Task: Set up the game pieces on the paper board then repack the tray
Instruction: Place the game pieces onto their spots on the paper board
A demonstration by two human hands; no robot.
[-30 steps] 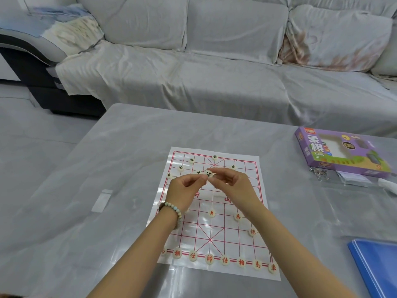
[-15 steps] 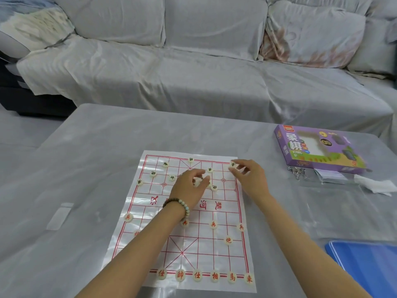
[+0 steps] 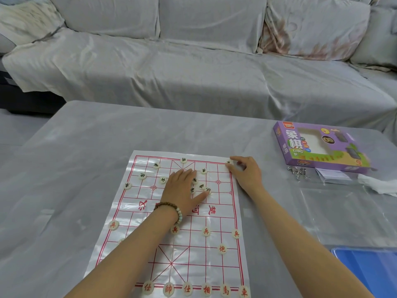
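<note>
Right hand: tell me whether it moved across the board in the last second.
Yes: the right hand went rightward from mid-board to the paper board's far right corner.

Left of paper board (image 3: 212, 263): open tabletop (image 3: 64, 190), free passage.
Board middle: left hand (image 3: 179, 190) flat across it; black pieces (image 3: 201, 186) crowd its fingers.
Far right corner: right hand (image 3: 247, 173) pinching corner piece (image 3: 228, 162).
Right side: purple box (image 3: 318, 147) and blue folder (image 3: 365, 272) stand in the way.
</note>
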